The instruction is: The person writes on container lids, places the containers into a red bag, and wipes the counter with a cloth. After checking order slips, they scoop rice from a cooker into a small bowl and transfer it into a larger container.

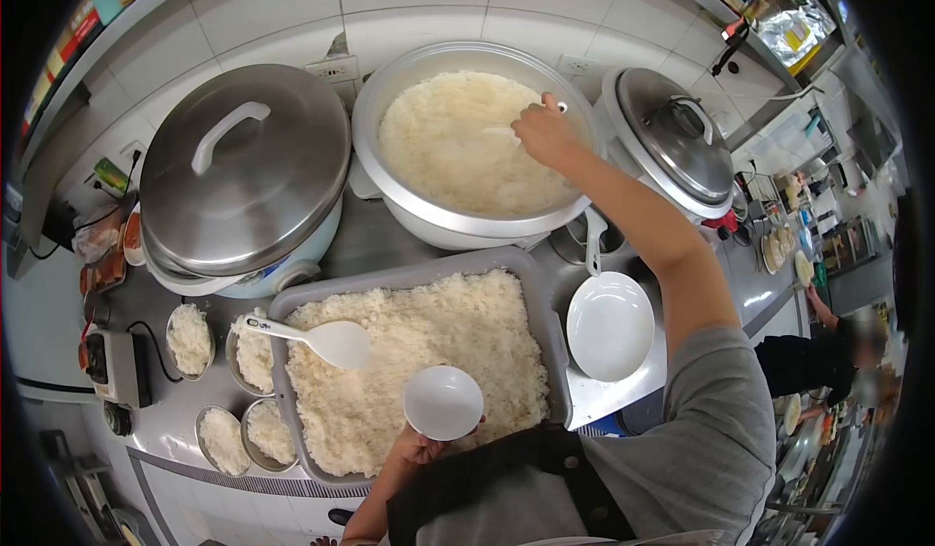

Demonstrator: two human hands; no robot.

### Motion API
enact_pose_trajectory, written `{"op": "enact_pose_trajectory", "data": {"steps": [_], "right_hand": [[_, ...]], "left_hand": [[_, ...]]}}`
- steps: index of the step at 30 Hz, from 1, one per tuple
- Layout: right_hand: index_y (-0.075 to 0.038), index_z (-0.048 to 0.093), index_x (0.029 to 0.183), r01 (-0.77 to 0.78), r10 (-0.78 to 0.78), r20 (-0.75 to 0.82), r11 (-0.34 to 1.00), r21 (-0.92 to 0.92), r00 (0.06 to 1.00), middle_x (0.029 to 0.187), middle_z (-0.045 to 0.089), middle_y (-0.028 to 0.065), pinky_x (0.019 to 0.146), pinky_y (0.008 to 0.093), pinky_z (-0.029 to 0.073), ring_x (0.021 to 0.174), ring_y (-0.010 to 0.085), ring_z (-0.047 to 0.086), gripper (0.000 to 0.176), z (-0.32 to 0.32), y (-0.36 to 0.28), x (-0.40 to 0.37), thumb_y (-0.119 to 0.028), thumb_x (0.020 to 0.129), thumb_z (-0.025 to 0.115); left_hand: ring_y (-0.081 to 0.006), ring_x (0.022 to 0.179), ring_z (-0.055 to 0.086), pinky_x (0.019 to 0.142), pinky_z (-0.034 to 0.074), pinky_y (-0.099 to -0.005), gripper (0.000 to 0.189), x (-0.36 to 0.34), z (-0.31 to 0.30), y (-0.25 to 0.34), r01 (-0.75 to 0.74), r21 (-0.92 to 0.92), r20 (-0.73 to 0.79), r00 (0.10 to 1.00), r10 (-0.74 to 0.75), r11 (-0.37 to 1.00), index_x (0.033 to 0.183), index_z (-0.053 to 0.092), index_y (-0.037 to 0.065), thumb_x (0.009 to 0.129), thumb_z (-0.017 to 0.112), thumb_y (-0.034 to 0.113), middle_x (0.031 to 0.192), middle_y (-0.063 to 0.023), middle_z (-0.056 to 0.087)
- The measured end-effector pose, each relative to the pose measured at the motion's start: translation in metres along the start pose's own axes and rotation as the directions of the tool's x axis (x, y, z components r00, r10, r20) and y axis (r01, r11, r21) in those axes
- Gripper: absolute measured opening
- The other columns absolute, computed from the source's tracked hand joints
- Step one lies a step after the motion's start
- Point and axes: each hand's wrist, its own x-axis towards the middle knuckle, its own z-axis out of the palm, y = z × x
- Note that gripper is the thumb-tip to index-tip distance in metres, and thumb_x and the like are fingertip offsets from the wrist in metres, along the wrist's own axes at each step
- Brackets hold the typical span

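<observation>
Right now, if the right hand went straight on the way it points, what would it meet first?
Probably the white cooked rice in the round silver-rimmed cooker; exact depth is unclear.

The left hand held a small white bowl over a gray tray spread with cooked rice. The right hand reached into an uncovered cooker of rice, closed round a white utensil whose far part was hard to make out. A white paddle lay on the tray's rice. Left of the tray, four bowls of rice stood on the metal surface; to its right sat a white dish. Lidded cookers flanked the uncovered one. Far right, another person wore dark clothing.
</observation>
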Motion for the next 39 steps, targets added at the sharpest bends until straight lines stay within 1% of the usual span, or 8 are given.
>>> {"op": "enact_pose_trajectory", "data": {"steps": [7, 10, 12, 15, 21, 30, 36, 39], "right_hand": [[-0.012, 0.07, 0.075, 0.224, -0.231, -0.048, 0.967, -0.119, 0.972, 0.079, 0.067, 0.0065, 0.105, 0.0471, 0.035, 0.091, 0.0219, 0.065, 0.008, -0.046, -0.038, -0.027, -0.01, 0.079, 0.063], [-0.013, 0.072, 0.078, 0.014, 0.008, 0.122, 0.984, -0.178, 0.992, 0.081, 0.069, 0.0059, 0.104, 0.0486, 0.035, 0.094, 0.0216, 0.064, 0.008, -0.045, 0.01, 0.019, -0.011, 0.079, 0.064], [-0.013, 0.075, 0.083, -0.163, 0.191, 0.043, 0.917, -0.365, 0.981, 0.083, 0.071, 0.0058, 0.105, 0.0489, 0.032, 0.093, 0.0219, 0.065, 0.011, -0.039, 0.045, 0.055, -0.011, 0.082, 0.064], [-0.012, 0.076, 0.087, -0.207, 0.215, -0.033, 0.872, -0.444, 0.976, 0.083, 0.072, 0.0068, 0.107, 0.0477, 0.029, 0.09, 0.0221, 0.067, 0.015, 0.018, 0.076, 0.079, -0.014, 0.086, 0.061], [-0.014, 0.075, 0.089, -0.296, 0.352, 0.175, 0.913, -0.282, 0.92, 0.091, 0.072, 0.0081, 0.107, 0.0477, 0.026, 0.092, 0.0226, 0.069, 0.023, 0.032, 0.071, 0.105, -0.011, 0.091, 0.052], [-0.012, 0.072, 0.088, -0.241, 0.249, 0.339, 0.968, -0.064, 0.907, 0.091, 0.072, 0.0086, 0.102, 0.049, 0.027, 0.09, 0.0249, 0.068, 0.017, 0.062, 0.093, 0.091, -0.012, 0.089, 0.056], [-0.012, 0.074, 0.085, -0.159, 0.114, 0.297, 0.979, 0.131, 0.948, 0.084, 0.071, 0.0097, 0.098, 0.0475, 0.026, 0.091, 0.0252, 0.066, 0.015, 0.052, 0.076, 0.062, -0.022, 0.088, 0.064], [-0.012, 0.075, 0.09, -0.183, 0.136, 0.22, 0.961, 0.208, 0.966, 0.089, 0.072, 0.008, 0.092, 0.045, 0.026, 0.089, 0.0254, 0.064, 0.018, 0.045, 0.072, 0.041, -0.027, 0.089, 0.066]], "left_hand": [[-0.0436, 0.129, 0.05, 0.107, 0.048, -0.0452, 0.114, -0.001, -0.007, 0.0, 0.027, -0.019, -0.002, 1.0, -0.027, 0.999, 0.151, 0.028, 0.003, 0.061, 0.094, 0.024, 0.142, -0.0313, 0.043], [-0.043, 0.129, 0.05, 0.106, 0.048, -0.0452, 0.113, -0.002, -0.006, 0.002, 0.037, -0.009, -0.009, 0.999, -0.037, 0.999, 0.151, 0.028, 0.003, 0.061, 0.094, 0.024, 0.141, -0.0306, 0.043], [-0.0426, 0.128, 0.05, 0.106, 0.048, -0.0452, 0.113, -0.002, -0.008, 0.002, 0.042, -0.013, -0.012, 0.999, -0.042, 0.999, 0.15, 0.028, 0.003, 0.061, 0.094, 0.023, 0.141, -0.0301, 0.044], [-0.0421, 0.128, 0.05, 0.106, 0.048, -0.0451, 0.113, -0.006, -0.012, 0.005, 0.033, -0.016, -0.027, 0.999, -0.033, 0.999, 0.15, 0.028, 0.003, 0.061, 0.094, 0.022, 0.141, -0.0293, 0.044], [-0.0409, 0.128, 0.051, 0.106, 0.048, -0.0451, 0.112, -0.009, -0.017, 0.011, 0.033, -0.029, -0.046, 0.998, -0.035, 0.999, 0.15, 0.028, 0.003, 0.061, 0.093, 0.021, 0.141, -0.0278, 0.045], [-0.0392, 0.127, 0.052, 0.106, 0.048, -0.045, 0.111, -0.001, -0.016, 0.006, 0.04, -0.034, -0.03, 0.999, -0.041, 0.999, 0.15, 0.029, 0.003, 0.061, 0.093, 0.019, 0.14, -0.0255, 0.047], [-0.038, 0.126, 0.053, 0.105, 0.048, -0.045, 0.11, -0.002, -0.014, 0.004, 0.015, -0.028, -0.027, 1.0, -0.016, 1.0, 0.15, 0.029, 0.003, 0.061, 0.092, 0.017, 0.14, -0.0239, 0.047], [-0.0374, 0.126, 0.053, 0.105, 0.048, -0.0449, 0.109, -0.003, -0.011, 0.003, 0.004, -0.016, -0.023, 1.0, -0.004, 1.0, 0.149, 0.029, 0.003, 0.061, 0.092, 0.017, 0.139, -0.0232, 0.048]]}}
